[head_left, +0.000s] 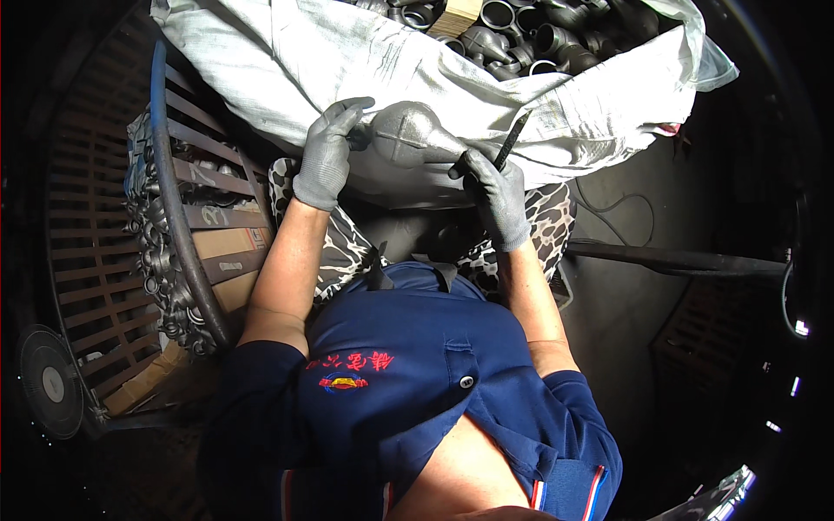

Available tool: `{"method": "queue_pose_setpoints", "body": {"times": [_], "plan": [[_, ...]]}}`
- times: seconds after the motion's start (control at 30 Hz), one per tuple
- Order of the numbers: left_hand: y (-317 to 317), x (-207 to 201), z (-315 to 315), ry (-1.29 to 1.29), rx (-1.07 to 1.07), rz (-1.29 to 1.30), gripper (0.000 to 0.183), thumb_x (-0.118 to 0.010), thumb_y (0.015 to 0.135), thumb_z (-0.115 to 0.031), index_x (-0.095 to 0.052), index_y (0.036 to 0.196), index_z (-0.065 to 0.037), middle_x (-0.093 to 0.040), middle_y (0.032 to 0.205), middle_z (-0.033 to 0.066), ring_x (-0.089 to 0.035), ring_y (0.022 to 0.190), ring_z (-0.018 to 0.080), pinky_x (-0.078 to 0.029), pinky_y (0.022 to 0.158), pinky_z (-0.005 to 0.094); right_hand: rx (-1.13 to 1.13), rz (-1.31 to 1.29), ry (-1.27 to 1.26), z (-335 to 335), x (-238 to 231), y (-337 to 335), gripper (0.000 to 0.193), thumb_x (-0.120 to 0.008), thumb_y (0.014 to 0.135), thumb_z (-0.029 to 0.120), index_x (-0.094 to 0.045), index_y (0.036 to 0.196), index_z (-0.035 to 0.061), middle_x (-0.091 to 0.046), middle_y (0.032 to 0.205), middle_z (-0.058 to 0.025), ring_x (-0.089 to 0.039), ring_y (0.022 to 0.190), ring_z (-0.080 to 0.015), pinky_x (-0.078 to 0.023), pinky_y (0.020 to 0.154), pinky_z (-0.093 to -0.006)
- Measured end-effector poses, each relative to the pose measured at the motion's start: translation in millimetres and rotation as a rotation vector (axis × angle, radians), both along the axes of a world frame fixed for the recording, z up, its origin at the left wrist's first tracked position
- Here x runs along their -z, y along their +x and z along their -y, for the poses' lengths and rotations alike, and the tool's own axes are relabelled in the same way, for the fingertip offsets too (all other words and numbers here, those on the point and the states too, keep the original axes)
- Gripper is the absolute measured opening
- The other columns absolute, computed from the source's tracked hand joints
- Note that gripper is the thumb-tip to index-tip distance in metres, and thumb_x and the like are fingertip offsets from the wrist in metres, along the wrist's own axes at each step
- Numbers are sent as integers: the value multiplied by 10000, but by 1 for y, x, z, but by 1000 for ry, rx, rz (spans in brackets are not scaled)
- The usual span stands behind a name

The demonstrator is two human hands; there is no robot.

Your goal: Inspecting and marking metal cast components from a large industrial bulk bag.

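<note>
Between my hands, above the front of a white woven sack [599, 130], is a grey metal pipe fitting [405, 135]. It has a round bulging body with a raised cross-shaped seam and narrows toward the right. My left hand [328, 154], in a grey glove, grips its dark left end, with the index finger stretched along the top. My right hand [499, 196], gloved the same way, closes on its narrow right end. A thin dark stick-like tool [514, 139] also rises from the right hand; its exact kind is unclear.
Dark metal fittings [556, 39] fill the sack, with a piece of cardboard [455, 16] among them. To the left stands a slatted metal crate [187, 204] with many small fittings [161, 260] beside it. A fan [52, 382] is at lower left; a cable [625, 208] lies right.
</note>
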State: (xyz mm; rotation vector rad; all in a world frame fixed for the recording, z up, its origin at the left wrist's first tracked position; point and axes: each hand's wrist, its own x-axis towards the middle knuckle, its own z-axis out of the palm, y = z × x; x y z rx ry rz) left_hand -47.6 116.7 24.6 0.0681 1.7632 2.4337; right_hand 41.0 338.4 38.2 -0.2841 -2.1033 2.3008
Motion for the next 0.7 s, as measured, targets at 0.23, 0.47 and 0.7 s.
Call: {"method": "queue_pose_setpoints", "body": {"times": [0.23, 0.47, 0.7], "plan": [[3, -10, -3, -27, -14, -9, 233, -519, 920, -179, -648, 1057, -41, -563, 772, -23, -479, 646, 64, -406, 644, 205, 26, -33, -36, 3, 0, 0, 283, -590, 906, 252, -657, 1035, 9, -633, 692, -21, -448, 553, -31, -360, 513, -191], [3, -10, -1, -60, 26, -79, 280, -543, 927, -254, -646, 1060, -30, -555, 702, -11, -462, 623, 67, -382, 600, 203, 6, 138, -13, 3, 10, 3, 466, -437, 960, 425, -605, 818, 15, -544, 589, -13, -375, 465, -55, -285, 460, -202], [-3, -19, 1, -101, 113, -61, 277, -521, 928, -219, -626, 1030, 16, -606, 741, 12, -461, 605, 61, -374, 570, 188, -43, 150, 62, 8, 17, 7, 643, -299, 963, 544, -612, 825, 0, -501, 544, -10, -358, 446, -66, -272, 458, -215]]}}
